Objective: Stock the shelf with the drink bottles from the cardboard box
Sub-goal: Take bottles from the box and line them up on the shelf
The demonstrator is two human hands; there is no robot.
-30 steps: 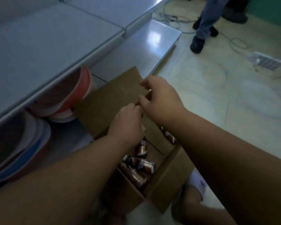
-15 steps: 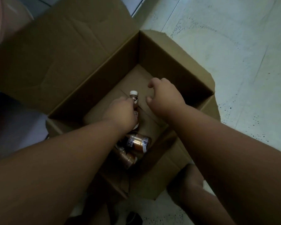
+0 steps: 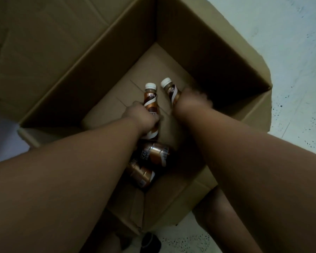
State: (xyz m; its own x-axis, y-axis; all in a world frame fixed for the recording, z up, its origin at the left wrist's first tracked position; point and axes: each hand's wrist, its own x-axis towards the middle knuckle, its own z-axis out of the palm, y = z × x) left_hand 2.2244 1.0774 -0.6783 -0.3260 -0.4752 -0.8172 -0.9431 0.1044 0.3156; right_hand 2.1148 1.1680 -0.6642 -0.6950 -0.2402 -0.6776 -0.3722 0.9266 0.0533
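both hands are down in the cardboard box point(image 3: 208, 57). my left grip point(image 3: 144, 118) wraps one bottle point(image 3: 150, 99) at its waist, my right grip point(image 3: 192, 101) (blurred) another point(image 3: 171, 91). they look light, stiff and slick-labelled; two more point(image 3: 154, 153) lie just behind my left grip.

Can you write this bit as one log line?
stage: picking from cardboard box | left hand: grips bottle | right hand: grips second bottle | loose bottles: remain

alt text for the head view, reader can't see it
Both hands reach into an open cardboard box, the left hand and right hand each gripping a white-capped brown bottle. Two more bottles lie on the box bottom.
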